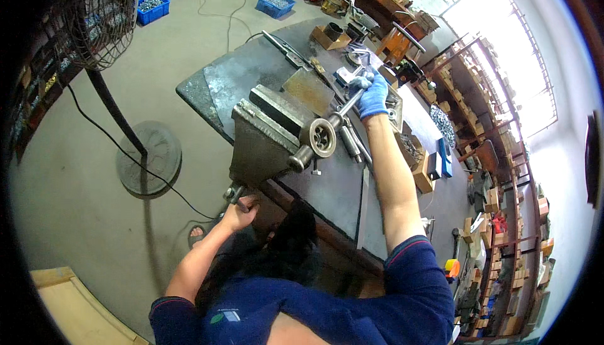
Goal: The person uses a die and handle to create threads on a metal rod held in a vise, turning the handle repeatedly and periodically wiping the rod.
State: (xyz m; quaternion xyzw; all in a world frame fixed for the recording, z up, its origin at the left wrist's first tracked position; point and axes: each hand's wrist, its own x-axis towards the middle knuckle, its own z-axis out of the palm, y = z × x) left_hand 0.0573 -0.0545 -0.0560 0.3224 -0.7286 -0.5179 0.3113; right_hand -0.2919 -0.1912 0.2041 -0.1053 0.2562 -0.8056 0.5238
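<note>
the left hand (242, 213), bare, sits at the lower centre of the frame, its fingers curled around the vise handle (235, 197) at the near end of a heavy steel bench vise (261, 147). the right hand (372, 95), in a blue glove, is closed around the far end of a ring-headed metal tool (338, 119) in the centre of the frame; the ring lies just beside the right end of the vise jaws, and whether they grip it is hard to tell. the vise stands at the left edge of a dark worktop (321, 191), which carries a small cardboard box (330, 38) toward the top. a pedestal fan (149, 159) stands at the left, two blue bins (275, 5) of small metal parts sit on the floor near the top, and loaded shelving (519, 244) lines the right side.
</note>
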